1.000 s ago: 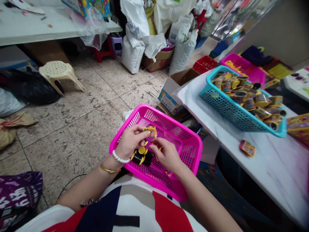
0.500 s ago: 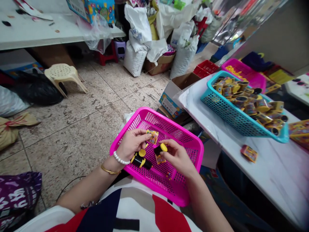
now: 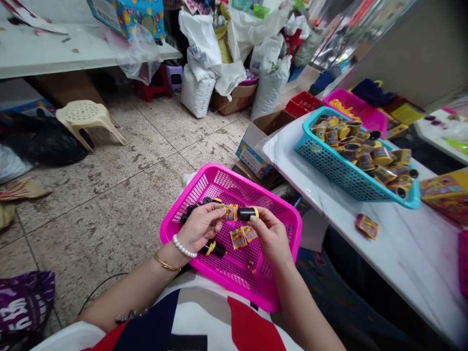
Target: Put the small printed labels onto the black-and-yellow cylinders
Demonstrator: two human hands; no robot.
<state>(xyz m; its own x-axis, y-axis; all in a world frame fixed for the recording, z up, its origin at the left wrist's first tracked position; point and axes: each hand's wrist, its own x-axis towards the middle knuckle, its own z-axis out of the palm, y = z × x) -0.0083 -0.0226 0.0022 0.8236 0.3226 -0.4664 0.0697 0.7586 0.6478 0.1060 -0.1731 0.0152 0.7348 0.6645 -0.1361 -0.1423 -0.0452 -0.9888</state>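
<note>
A pink mesh basket (image 3: 285, 219) rests on my lap. My left hand (image 3: 199, 226) pinches a small colourful sticker label (image 3: 230, 212) above it. My right hand (image 3: 268, 234) holds a black cylinder with a yellow ring (image 3: 247, 213) right beside the label, the two nearly touching. In the basket lie two loose labels (image 3: 243, 236) and more black-and-yellow cylinders (image 3: 215, 249), some at the far left corner (image 3: 197, 204).
A white table (image 3: 395, 243) stands at my right with a teal basket (image 3: 340, 170) full of labelled cylinders and a loose label (image 3: 366, 226). Behind it sits another pink basket (image 3: 360, 107). A cardboard box (image 3: 259, 141), sacks and a cream stool (image 3: 86, 117) stand on the tiled floor.
My right hand picked a black cylinder out of the basket and lifted it up to the label in my left hand. The cylinders in the basket shifted.
</note>
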